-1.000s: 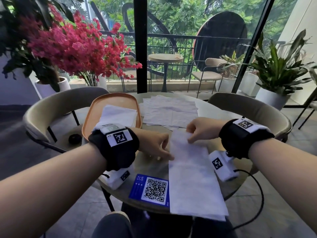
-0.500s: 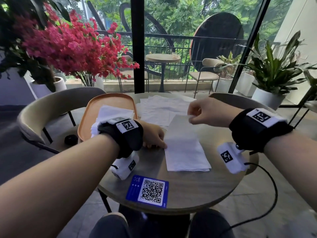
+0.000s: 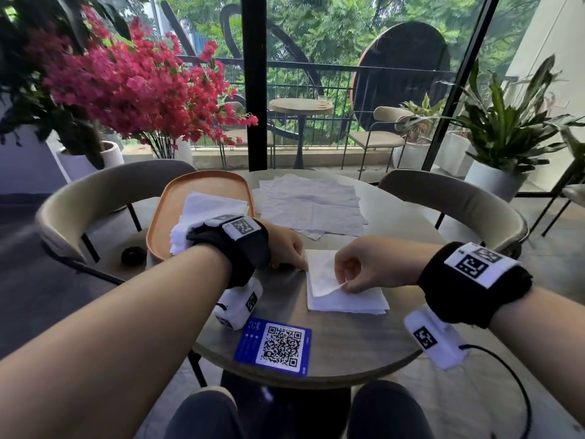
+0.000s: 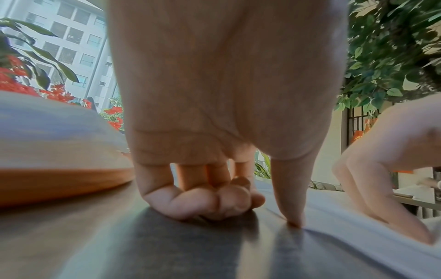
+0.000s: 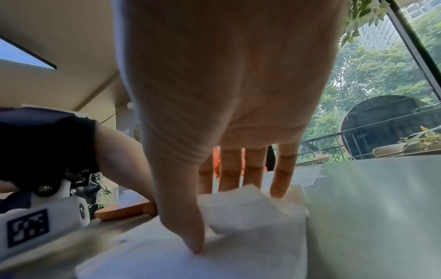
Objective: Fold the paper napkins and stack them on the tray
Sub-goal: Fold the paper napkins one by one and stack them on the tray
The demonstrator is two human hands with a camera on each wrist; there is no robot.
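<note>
A white paper napkin (image 3: 346,299) lies folded on the round table (image 3: 348,350) in front of me. My right hand (image 3: 345,285) pinches the corner of its upper layer, which stands slightly raised; in the right wrist view the thumb (image 5: 194,245) presses on the napkin (image 5: 250,217) with the fingers behind the raised flap. My left hand (image 3: 297,264) rests at the napkin's left edge, fingers curled under, one digit (image 4: 294,217) pressing the paper's edge (image 4: 358,245). The orange tray (image 3: 164,210) at the left holds a stack of folded napkins (image 3: 212,205).
Several unfolded napkins (image 3: 311,205) lie spread at the table's far side. A blue QR card (image 3: 275,345) sits near the front edge. Two curved chairs (image 3: 95,198) flank the table, and red flowers (image 3: 133,80) stand behind the tray.
The napkin was a long strip hanging over the near table edge. It was pulled back, and my right hand carried its far end toward me, making a shorter fold. My left hand stayed at the edge.
</note>
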